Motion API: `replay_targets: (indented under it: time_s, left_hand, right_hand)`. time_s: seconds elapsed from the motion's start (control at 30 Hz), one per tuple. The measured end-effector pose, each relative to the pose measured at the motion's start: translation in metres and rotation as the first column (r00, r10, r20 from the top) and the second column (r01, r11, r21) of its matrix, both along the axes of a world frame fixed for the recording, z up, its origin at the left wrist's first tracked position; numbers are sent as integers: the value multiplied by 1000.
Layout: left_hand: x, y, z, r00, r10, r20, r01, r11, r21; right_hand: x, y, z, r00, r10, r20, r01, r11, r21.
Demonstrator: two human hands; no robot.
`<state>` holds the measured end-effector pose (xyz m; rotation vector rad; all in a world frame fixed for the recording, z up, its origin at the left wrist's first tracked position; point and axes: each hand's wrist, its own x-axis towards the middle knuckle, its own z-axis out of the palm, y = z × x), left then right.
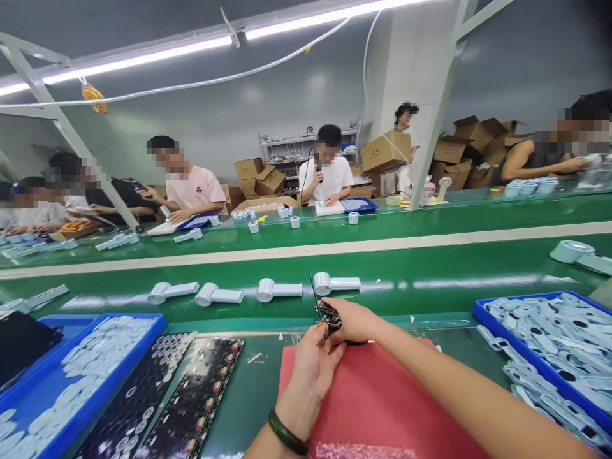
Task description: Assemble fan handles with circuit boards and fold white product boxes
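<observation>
Above the far edge of a red mat, my two hands meet around a small black circuit board with a thin dark strip or wire rising from it. My left hand pinches it from below and the left, a dark green bangle on that wrist. From the right, my right hand closes over its upper side, and its fingertips are partly hidden. Just beyond my hands lies a pale blue handled housing. To the left rests a black panel of circuit boards.
More pale housings lie along the green conveyor. A blue tray of pale parts and a black sheet with clear rings are at left. Another blue tray, heaped with pale parts, stands at right. Several co-workers sit across the line.
</observation>
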<state>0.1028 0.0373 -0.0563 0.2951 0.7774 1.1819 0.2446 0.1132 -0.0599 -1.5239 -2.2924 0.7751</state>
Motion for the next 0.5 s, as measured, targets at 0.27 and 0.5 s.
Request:
replay_targets:
  time_s: [0.27,0.5]
  left_hand:
    - [9,8,-16,991,-50,-126,62,993,96]
    - [-8,-3,-12,974,-32,-224,71,983,168]
  right_hand:
    - [13,-21,14,987,-109,120,92,986,141]
    - [38,-23,8,985,-162,66,146,967,207]
